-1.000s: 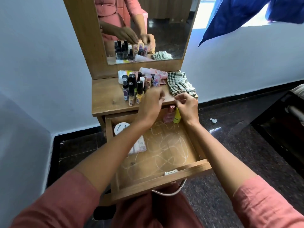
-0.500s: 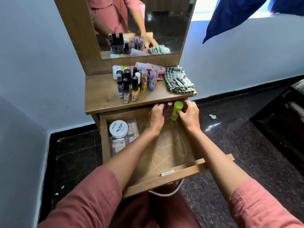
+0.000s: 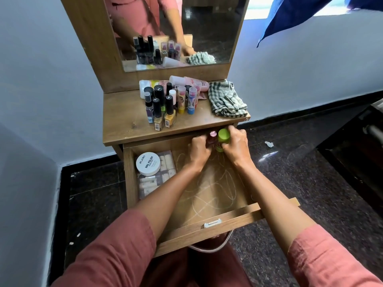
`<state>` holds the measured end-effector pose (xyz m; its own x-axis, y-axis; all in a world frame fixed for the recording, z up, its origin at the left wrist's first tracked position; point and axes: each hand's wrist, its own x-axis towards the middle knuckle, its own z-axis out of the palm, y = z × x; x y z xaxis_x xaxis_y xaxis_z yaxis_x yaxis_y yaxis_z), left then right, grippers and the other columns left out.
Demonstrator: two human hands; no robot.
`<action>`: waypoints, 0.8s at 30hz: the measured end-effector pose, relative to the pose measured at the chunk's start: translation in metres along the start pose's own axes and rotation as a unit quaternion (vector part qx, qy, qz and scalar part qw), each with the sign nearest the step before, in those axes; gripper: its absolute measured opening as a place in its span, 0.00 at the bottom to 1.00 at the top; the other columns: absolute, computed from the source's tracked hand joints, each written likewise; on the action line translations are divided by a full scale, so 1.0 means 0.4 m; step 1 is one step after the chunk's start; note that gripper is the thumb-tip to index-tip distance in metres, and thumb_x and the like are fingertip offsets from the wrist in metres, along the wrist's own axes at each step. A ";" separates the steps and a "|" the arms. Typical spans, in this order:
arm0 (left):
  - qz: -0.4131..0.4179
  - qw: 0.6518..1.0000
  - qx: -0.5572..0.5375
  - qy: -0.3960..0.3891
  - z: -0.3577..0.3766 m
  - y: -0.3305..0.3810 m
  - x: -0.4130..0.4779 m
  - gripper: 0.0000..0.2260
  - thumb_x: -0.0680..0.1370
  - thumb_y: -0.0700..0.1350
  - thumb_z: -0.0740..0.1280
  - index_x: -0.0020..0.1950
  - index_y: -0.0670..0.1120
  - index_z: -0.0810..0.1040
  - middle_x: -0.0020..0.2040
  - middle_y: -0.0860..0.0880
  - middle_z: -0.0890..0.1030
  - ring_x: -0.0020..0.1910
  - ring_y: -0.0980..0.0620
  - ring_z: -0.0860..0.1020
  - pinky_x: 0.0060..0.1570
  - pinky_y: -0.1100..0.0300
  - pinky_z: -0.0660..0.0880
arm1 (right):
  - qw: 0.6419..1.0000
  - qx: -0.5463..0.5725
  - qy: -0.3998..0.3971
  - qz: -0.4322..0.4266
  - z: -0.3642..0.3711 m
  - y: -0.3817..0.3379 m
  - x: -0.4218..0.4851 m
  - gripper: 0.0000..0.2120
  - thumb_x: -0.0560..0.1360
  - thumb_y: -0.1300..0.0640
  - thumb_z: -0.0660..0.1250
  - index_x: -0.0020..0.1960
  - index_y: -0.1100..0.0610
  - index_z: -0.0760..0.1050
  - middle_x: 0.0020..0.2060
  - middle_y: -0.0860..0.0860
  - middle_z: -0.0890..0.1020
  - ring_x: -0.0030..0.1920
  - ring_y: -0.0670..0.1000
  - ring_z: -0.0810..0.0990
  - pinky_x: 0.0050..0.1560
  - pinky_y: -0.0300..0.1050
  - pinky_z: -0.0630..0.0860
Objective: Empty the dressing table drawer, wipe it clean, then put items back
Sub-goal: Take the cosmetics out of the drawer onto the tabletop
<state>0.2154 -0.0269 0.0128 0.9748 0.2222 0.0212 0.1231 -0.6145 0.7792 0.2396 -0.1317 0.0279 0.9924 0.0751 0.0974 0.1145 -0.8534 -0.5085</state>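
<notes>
The wooden drawer (image 3: 209, 230) is pulled out below the dressing table top (image 3: 124, 121). Both my hands are at its far right corner. My right hand (image 3: 236, 145) grips a green-capped bottle (image 3: 223, 136) standing upright there. Right beside it, my left hand (image 3: 199, 150) holds a small pink-capped bottle (image 3: 212, 135). In the drawer's left part lies a clear pouch of small items (image 3: 163, 175), and a white round nail polish remover tub (image 3: 148, 163) sits on it. Several nail polish bottles (image 3: 163, 108) and lip balms stand on the table top.
A checked cloth (image 3: 226, 99) lies crumpled at the top's right end. Pink and white bottles (image 3: 186, 80) lie against the mirror (image 3: 178, 32). White scribbled lines mark the drawer floor (image 3: 209, 187). Dark stone floor surrounds the table; a blue cloth (image 3: 300, 15) hangs upper right.
Both hands came down from the table top's front edge into the drawer's far right corner, bringing the pink and green bottles with them. My view has shifted slightly.
</notes>
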 end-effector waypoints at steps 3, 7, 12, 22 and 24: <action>-0.007 1.000 -0.020 -0.007 -0.010 -0.005 -0.014 0.09 0.73 0.36 0.68 0.52 0.37 0.80 0.49 0.38 0.83 0.49 0.42 0.81 0.48 0.50 0.77 | 1.000 -0.010 -0.005 0.001 -0.008 -0.009 -0.011 0.15 0.69 0.66 0.65 0.55 0.66 0.71 0.51 0.64 0.78 0.55 0.62 0.71 0.56 0.52 0.68; 0.004 0.999 -0.040 -0.007 -0.039 -0.004 -0.040 0.10 0.72 0.36 0.69 0.53 0.37 0.80 0.50 0.39 0.83 0.49 0.44 0.81 0.48 0.55 0.76 | 1.000 0.001 -0.009 -0.008 -0.017 -0.028 -0.039 0.17 0.69 0.65 0.65 0.58 0.64 0.72 0.53 0.62 0.79 0.55 0.62 0.75 0.55 0.52 0.72; 0.036 0.999 -0.021 0.017 -0.098 0.019 -0.074 0.11 0.72 0.40 0.70 0.54 0.41 0.80 0.50 0.43 0.83 0.48 0.47 0.80 0.45 0.57 0.74 | 0.997 0.071 0.015 -0.009 -0.051 -0.060 -0.062 0.19 0.69 0.64 0.68 0.59 0.60 0.72 0.53 0.60 0.80 0.54 0.60 0.78 0.52 0.51 0.75; 0.103 0.987 -0.038 0.119 -0.236 0.099 -0.090 0.16 0.73 0.49 0.69 0.55 0.41 0.79 0.46 0.43 0.84 0.39 0.52 0.78 0.36 0.61 0.75 | 0.979 0.170 0.066 -0.095 -0.153 -0.161 -0.057 0.23 0.68 0.62 0.73 0.60 0.64 0.72 0.51 0.61 0.81 0.50 0.57 0.80 0.52 0.43 0.77; 0.098 0.986 -0.030 0.128 -0.258 0.111 -0.072 0.15 0.74 0.51 0.68 0.54 0.41 0.80 0.44 0.43 0.83 0.39 0.49 0.80 0.36 0.60 0.74 | 0.977 0.169 0.081 -0.101 -0.165 -0.178 -0.045 0.24 0.67 0.63 0.73 0.61 0.65 0.71 0.53 0.61 0.81 0.51 0.56 0.80 0.50 0.36 0.73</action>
<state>0.1737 0.0176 0.1113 0.8990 0.2919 0.3266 -0.0817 -0.6208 0.7797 0.2105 -0.1061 0.1188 0.9311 0.1174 0.3453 0.3422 -0.6090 -0.7155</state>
